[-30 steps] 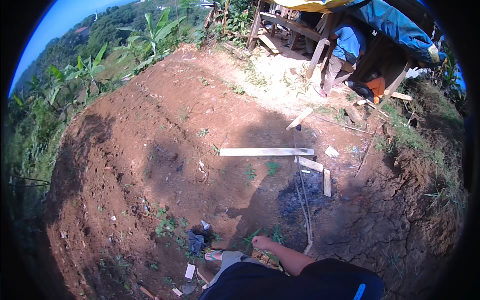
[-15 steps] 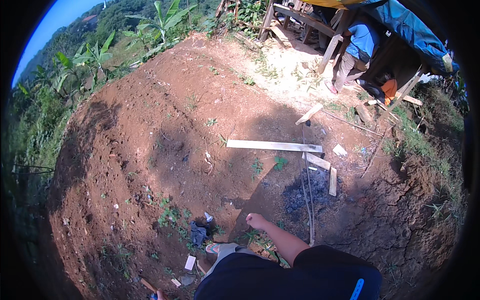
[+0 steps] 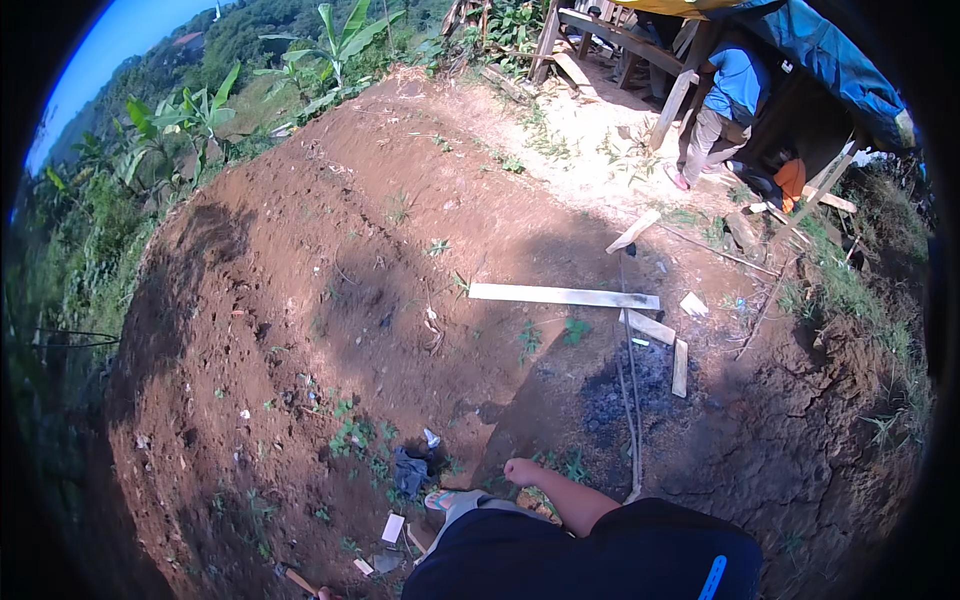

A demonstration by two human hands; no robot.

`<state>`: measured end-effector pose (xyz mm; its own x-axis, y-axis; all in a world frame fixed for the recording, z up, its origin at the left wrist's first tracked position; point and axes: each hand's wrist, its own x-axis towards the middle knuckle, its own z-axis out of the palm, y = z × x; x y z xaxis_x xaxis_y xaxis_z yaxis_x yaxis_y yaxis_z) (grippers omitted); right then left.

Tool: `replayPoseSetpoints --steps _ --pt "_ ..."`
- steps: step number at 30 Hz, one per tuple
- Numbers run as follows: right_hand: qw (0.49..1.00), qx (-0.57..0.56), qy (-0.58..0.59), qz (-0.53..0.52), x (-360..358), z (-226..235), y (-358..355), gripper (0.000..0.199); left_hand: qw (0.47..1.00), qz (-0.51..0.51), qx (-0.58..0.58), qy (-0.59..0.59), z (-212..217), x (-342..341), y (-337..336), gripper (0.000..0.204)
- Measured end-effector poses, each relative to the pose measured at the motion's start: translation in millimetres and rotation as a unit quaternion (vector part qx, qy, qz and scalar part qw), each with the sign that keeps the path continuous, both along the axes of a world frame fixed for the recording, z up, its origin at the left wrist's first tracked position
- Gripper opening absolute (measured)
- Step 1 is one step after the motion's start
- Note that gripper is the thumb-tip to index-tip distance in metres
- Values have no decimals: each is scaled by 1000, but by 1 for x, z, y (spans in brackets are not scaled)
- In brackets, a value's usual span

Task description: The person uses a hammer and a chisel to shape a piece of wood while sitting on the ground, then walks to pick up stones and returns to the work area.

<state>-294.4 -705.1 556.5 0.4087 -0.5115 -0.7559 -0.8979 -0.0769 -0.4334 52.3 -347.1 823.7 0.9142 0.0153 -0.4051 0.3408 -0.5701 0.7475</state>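
though cut off, left hand (image 3: 326,593) at brown stick (image 3: 299,579), grip unclear; right hand (image 3: 521,471) curled, contents unclear

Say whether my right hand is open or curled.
Curled: the right hand shows as a compact, rounded fist; whether anything is inside, I cannot tell.

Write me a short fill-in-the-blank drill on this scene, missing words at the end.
1. The brown stick-like thing near the lower edge is closer to the camera wearer's ____ hand.
2. The person standing by the shelter post wears a ____ shirt.
3. The person lower down beside the shelter wears a top that is ____.

Missing words: left; blue; orange.
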Motion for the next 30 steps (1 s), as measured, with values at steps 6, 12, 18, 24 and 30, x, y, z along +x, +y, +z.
replayPoseSetpoints --steps 6,12,18,24,30 --pt "996 -31 -60 -50 28 16 -44 26 995 71 -64 34 -9 -6 1 24" --pt "987 -122 -69 -78 26 16 -95 26 990 83 -105 46 -22 -25 -6 22" --pt "989 -114 -90 -40 51 17 -80 25 991 88 -102 16 -19 -27 16 23" --pt "986 -99 -133 -36 37 5 -42 28 995 60 -77 -20 -45 -13 43 23" --pt "972 -89 -105 -193 -12 12 -6 27 989 49 -135 -26 -82 23 74 22"
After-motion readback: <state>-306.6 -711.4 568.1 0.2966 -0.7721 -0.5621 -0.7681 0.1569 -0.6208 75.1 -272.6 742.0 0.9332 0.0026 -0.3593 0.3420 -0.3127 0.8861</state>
